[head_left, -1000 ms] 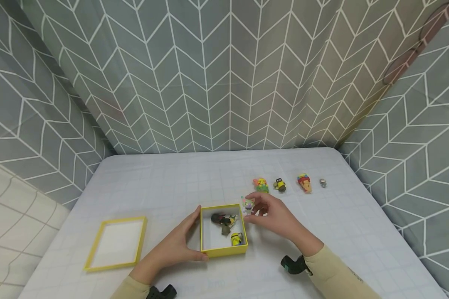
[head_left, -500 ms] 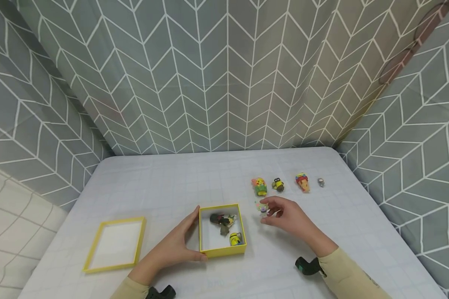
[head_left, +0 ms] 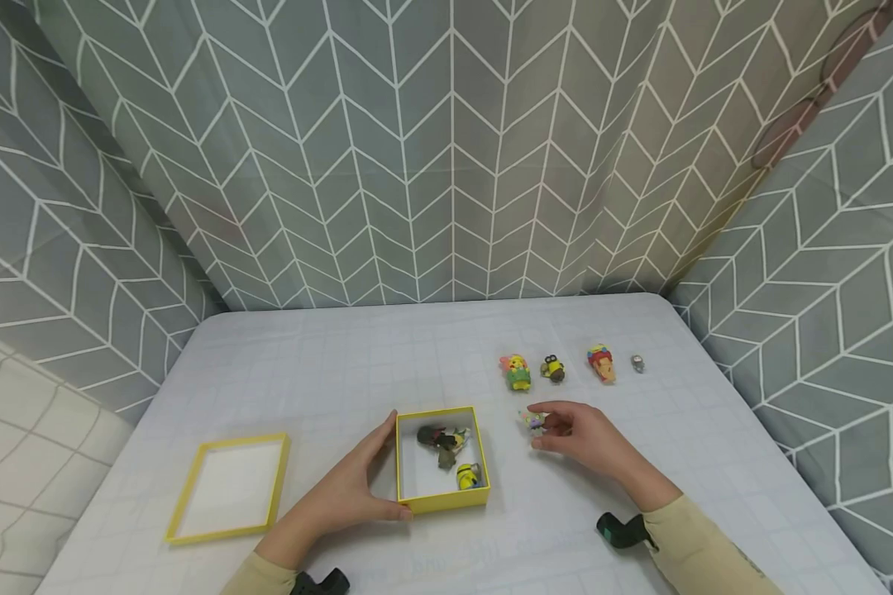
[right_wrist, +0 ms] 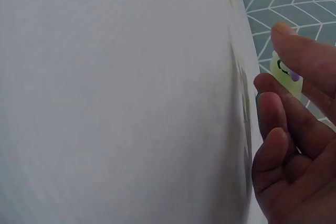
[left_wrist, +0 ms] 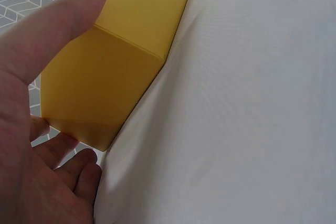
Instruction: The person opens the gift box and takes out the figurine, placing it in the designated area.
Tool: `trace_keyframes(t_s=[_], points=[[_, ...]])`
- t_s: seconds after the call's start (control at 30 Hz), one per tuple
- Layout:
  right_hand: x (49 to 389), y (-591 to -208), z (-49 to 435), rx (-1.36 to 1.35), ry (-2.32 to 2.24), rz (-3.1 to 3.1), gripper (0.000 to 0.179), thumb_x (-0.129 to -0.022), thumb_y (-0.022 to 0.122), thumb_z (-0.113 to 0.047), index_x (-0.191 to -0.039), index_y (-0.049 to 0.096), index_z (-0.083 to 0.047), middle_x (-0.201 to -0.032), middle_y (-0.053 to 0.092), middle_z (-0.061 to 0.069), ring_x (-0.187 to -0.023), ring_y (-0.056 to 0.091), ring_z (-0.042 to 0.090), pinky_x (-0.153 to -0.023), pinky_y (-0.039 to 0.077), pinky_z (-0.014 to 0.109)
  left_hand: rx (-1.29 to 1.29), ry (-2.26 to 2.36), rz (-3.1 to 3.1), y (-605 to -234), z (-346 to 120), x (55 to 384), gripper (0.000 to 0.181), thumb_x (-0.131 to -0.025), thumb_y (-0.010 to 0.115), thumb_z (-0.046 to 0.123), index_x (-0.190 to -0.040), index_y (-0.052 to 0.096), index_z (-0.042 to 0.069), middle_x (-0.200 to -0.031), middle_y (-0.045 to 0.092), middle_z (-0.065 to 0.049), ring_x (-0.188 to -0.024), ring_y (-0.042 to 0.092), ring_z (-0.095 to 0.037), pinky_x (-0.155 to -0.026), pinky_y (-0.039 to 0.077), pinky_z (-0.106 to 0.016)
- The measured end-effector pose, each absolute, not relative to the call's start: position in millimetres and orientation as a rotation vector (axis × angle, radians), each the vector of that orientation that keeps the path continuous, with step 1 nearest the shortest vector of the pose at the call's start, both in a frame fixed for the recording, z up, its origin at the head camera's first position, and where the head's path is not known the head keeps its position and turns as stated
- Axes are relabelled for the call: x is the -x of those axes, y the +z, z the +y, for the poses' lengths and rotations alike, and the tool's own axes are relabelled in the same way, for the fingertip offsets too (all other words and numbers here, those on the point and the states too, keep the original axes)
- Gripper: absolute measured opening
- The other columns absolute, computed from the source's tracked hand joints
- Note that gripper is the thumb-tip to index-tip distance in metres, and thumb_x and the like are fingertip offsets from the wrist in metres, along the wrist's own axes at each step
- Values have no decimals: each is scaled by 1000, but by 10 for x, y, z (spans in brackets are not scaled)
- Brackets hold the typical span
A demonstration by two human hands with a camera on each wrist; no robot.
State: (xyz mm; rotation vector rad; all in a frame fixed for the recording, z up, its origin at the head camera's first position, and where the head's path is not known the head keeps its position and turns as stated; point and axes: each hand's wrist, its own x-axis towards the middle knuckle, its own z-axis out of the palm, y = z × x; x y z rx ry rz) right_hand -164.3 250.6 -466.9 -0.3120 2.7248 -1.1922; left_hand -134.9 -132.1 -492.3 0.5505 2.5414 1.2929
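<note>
My left hand (head_left: 353,487) grips the open yellow box (head_left: 446,501) at its left side, thumb at the near corner and fingertips at the far one. In the left wrist view the thumb lies against the yellow box wall (left_wrist: 100,82). Inside the box are a dark figurine (head_left: 435,435) and a yellow minion figurine (head_left: 467,476). To the right of the box, my right hand (head_left: 588,438) pinches a small pale cat figurine (head_left: 532,420) low over the table. Fingers partly cover it; its pale green part (right_wrist: 286,80) shows behind the thumb in the right wrist view.
The yellow-rimmed lid (head_left: 283,479) lies left of the box. Along the back right stand a green-and-yellow figurine (head_left: 518,373), a minion figurine (head_left: 554,368), a red-and-orange figurine (head_left: 601,364) and a tiny grey figurine (head_left: 637,363). A white cloth covers the table (head_left: 327,355).
My right hand has carried the cat figurine from the box's right rim rightward and down toward the table. My left hand has stayed on the box.
</note>
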Motion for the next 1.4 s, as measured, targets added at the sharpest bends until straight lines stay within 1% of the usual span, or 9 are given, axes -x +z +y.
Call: trace_keyframes(t_s=[0.13, 0.37, 0.5, 0.8, 0.97, 1.4], points=[[1657, -4678, 2527, 303, -1175, 2701, 48, -81, 83, -30, -126, 68, -19, -105, 66, -6, -93, 61, 12, -83, 53, 33, -546, 1294, 2547, -4919, -1322, 1347, 138, -54, 93, 54, -161, 12, 21, -161, 19, 5, -147, 19, -19, -117, 21, -46], [1664, -4676, 2517, 316, -1079, 2737, 46, -82, 82, -29, -125, 68, -21, -95, 64, -8, -85, 56, 13, -76, 50, 32, -543, 1297, 2534, -4929, -1327, 1347, 137, -54, 93, 54, -161, 12, 23, -162, 17, 5, -147, 18, -20, -117, 20, -46], [1664, -4682, 2513, 309, -1047, 2743, 46, -82, 82, -30, -124, 69, -21, -92, 63, -8, -83, 56, 12, -74, 50, 31, -544, 1299, 2523, -4930, -1333, 1343, 138, -55, 93, 53, -161, 11, 22, -162, 17, 5, -147, 17, -20, -117, 20, -45], [1656, -4688, 2501, 315, -990, 2747, 44, -80, 84, -27, -121, 70, -19, -84, 59, -8, -78, 53, 13, -66, 46, 27, -561, 1301, 2528, -4927, -1335, 1344, 137, -55, 93, 53, -161, 12, 23, -162, 15, 5, -147, 17, -21, -116, 21, -48], [1655, -4686, 2515, 351, -990, 2742, 45, -79, 84, -27, -121, 70, -18, -83, 57, -6, -76, 51, 14, -62, 44, 26, -554, 1311, 2528, -4918, -1332, 1338, 137, -55, 94, 52, -161, 12, 23, -162, 16, 4, -147, 17, -21, -116, 21, -48], [1646, -4688, 2523, 348, -1020, 2738, 48, -77, 86, -26, -120, 68, -16, -82, 56, -4, -75, 51, 14, -62, 44, 26, -562, 1300, 2535, -4920, -1338, 1332, 136, -55, 93, 54, -161, 12, 23, -162, 14, 4, -147, 17, -23, -116, 21, -49]])
